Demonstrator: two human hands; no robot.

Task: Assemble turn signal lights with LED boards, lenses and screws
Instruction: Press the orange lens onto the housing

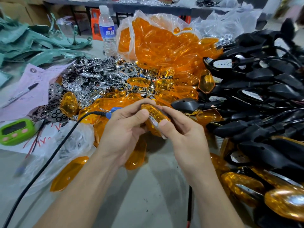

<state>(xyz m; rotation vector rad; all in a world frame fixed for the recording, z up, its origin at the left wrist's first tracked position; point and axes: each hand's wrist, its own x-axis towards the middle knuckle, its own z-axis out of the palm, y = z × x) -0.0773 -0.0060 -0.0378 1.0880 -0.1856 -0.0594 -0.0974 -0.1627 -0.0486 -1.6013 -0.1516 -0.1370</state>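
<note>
Both hands meet at frame centre over a grey table [153,186]. The left hand [121,134] is closed around an amber lens [157,115], thumb pressed on its top face; a blue-handled electric screwdriver [113,111] also sits tucked in that hand, its black cable [49,162] trailing off toward 7 o'clock. The right hand [182,129] pinches the same lens from the 3 o'clock side, thumb on the chrome reflector edge [155,125] showing under the amber. It looks like the lens and reflector are being seated together; whether a housing is behind them can't be told.

Supplies: bag of amber lenses [164,40] at 12 o'clock, chrome reflector pile [92,79] at 11, black housings [263,99] with wires at 2 to 3, finished lights [246,186] at 4 to 5. Loose lenses lie right under the hands. Green timer [14,131] at 9, marker [19,94] on pink paper at 10, water bottle [107,30] at 12.

Risks, as judged:
- Lens seats crooked if thumbs press unevenly; the clips may not catch.
- Screwdriver held in the same hand as the part could slip or scratch the lens.
- Cable drags across loose lenses at 7 to 8, could sweep some off the table.
- Clutter beneath makes a dropped part easy to lose.
</note>
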